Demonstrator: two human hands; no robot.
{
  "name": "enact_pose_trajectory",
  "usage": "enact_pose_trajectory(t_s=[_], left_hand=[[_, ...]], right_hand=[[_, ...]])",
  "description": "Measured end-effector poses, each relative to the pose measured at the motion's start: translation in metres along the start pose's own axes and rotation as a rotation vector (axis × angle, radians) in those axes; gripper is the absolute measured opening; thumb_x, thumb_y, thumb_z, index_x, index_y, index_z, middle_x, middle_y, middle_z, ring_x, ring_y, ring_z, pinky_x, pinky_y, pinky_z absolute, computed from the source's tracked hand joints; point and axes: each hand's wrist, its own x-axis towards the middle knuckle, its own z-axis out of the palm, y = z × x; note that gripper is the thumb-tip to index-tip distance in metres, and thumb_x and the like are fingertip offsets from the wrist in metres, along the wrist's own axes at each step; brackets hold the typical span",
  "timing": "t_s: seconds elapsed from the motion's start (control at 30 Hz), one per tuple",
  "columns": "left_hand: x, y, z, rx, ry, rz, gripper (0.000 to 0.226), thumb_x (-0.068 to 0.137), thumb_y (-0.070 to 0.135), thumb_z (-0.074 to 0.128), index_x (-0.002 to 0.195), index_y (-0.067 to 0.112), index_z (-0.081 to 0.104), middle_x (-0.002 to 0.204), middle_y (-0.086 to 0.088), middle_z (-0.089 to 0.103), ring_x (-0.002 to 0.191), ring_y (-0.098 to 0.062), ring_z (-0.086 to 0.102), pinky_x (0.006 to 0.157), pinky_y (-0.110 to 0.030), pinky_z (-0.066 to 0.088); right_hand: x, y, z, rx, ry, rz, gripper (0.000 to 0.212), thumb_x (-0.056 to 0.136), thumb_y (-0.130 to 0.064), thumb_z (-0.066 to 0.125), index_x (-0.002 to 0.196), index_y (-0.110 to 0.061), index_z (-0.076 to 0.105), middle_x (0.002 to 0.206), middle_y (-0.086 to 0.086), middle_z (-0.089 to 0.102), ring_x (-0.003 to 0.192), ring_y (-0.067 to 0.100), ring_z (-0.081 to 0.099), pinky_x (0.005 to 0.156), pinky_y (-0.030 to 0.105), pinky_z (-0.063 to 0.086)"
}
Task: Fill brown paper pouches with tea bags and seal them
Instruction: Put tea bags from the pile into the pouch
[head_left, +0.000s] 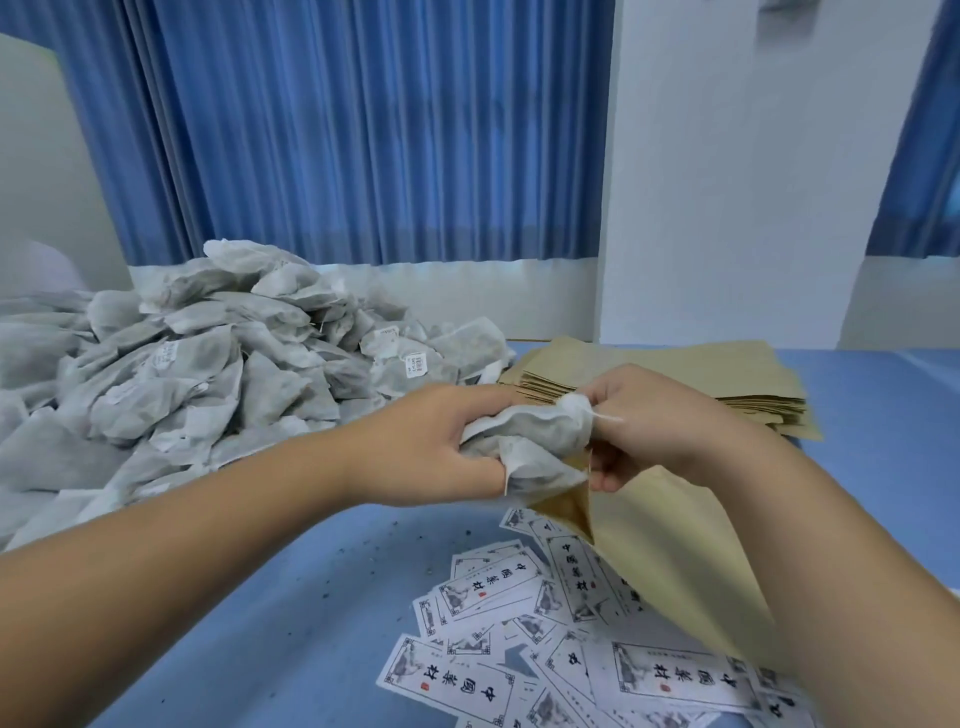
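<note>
Two hands meet above the blue table (249, 634), both grasping. The left hand (431, 447) curls round a small bunch of tea bags (530, 436), their white paper crumpled in its fingers, and holds them at the open mouth of a brown paper pouch (675, 561). The right hand (649, 421) grips that pouch by its upper edge with its lower fingers, while its upper fingertips touch the bunch's end (a thin white string sticks out there). The pouch hangs tilted, its lower part lying over scattered printed labels (457, 675). A large heap of loose tea bags (208, 364) lies to the left, and a stack of flat pouches (685, 374) sits behind the hands. Dark specks dot the table.
</note>
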Motion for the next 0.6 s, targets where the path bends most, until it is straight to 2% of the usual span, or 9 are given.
enact_pose_trajectory(t_s=[0.07,0.13,0.23,0.27,0.37,0.43,0.5,0.57,0.6], left_hand=[[0.004,0.002,-0.005,0.101,-0.126,-0.042,0.019,0.073,0.035,0.058,0.09,0.031,0.064,0.078,0.007,0.064,0.072,-0.01,0.058,0.066,-0.027,0.047],[0.01,0.009,-0.006,0.252,-0.243,-0.085,0.028,0.073,0.044,0.053,0.09,0.024,0.063,0.073,0.006,0.062,0.065,-0.006,0.054,0.059,-0.021,0.043],[0.023,0.02,-0.004,0.399,-0.331,-0.166,0.013,0.081,0.04,0.055,0.08,0.028,0.058,0.066,0.008,0.055,0.064,-0.006,0.051,0.057,-0.018,0.041],[0.028,0.024,-0.003,0.445,-0.364,-0.196,0.011,0.084,0.038,0.053,0.086,0.031,0.061,0.071,0.008,0.057,0.07,-0.007,0.054,0.063,-0.018,0.046],[0.043,0.029,0.002,0.571,-0.516,-0.339,0.042,0.088,0.046,0.047,0.123,0.024,0.057,0.105,-0.001,0.064,0.098,-0.02,0.061,0.089,-0.038,0.052],[0.05,0.029,0.008,0.601,-0.56,-0.376,0.046,0.091,0.048,0.046,0.128,0.022,0.052,0.119,-0.004,0.06,0.106,-0.027,0.062,0.091,-0.042,0.052],[0.055,0.032,0.012,0.551,-0.536,-0.404,0.04,0.093,0.041,0.048,0.125,0.018,0.051,0.118,-0.007,0.059,0.095,-0.027,0.065,0.074,-0.035,0.059],[0.057,0.036,0.012,0.468,-0.479,-0.41,0.035,0.092,0.035,0.054,0.119,0.014,0.054,0.108,-0.009,0.06,0.075,-0.024,0.066,0.048,-0.023,0.053],[0.056,0.037,0.011,0.407,-0.439,-0.396,0.033,0.089,0.033,0.058,0.116,0.014,0.056,0.103,-0.009,0.061,0.072,-0.025,0.066,0.043,-0.021,0.049]], right_hand=[[0.0,-0.001,-0.002,0.053,0.008,0.017,0.014,0.084,0.003,0.051,0.086,0.007,0.064,0.059,0.016,0.054,0.044,0.023,0.056,0.044,0.025,0.049],[0.001,-0.002,-0.003,0.112,0.014,0.018,0.021,0.08,0.009,0.046,0.089,0.002,0.063,0.054,0.015,0.052,0.042,0.026,0.054,0.043,0.025,0.048],[0.0,-0.005,0.002,0.1,-0.004,0.015,0.02,0.081,0.008,0.046,0.087,0.0,0.063,0.046,0.011,0.052,0.041,0.026,0.056,0.042,0.024,0.048],[0.0,-0.006,0.004,0.096,-0.01,0.016,0.02,0.081,0.008,0.045,0.087,0.002,0.063,0.045,0.01,0.052,0.041,0.025,0.057,0.041,0.024,0.048],[0.0,-0.01,0.009,0.111,-0.014,0.017,0.023,0.081,0.007,0.043,0.093,0.011,0.062,0.045,0.01,0.053,0.042,0.025,0.059,0.042,0.024,0.048],[0.0,-0.012,0.01,0.126,0.014,0.02,0.024,0.081,0.006,0.042,0.093,0.014,0.062,0.046,0.011,0.053,0.044,0.026,0.059,0.042,0.023,0.048],[-0.001,-0.014,0.009,0.125,0.058,0.01,0.024,0.08,0.006,0.042,0.09,0.014,0.063,0.047,0.011,0.053,0.045,0.027,0.059,0.041,0.023,0.047],[-0.003,-0.017,0.008,0.093,0.115,-0.012,0.023,0.078,0.006,0.043,0.087,0.014,0.062,0.046,0.011,0.054,0.043,0.025,0.057,0.041,0.022,0.046],[-0.003,-0.019,0.006,0.062,0.158,-0.029,0.023,0.077,0.004,0.044,0.085,0.012,0.063,0.046,0.01,0.055,0.042,0.024,0.056,0.041,0.022,0.045]])
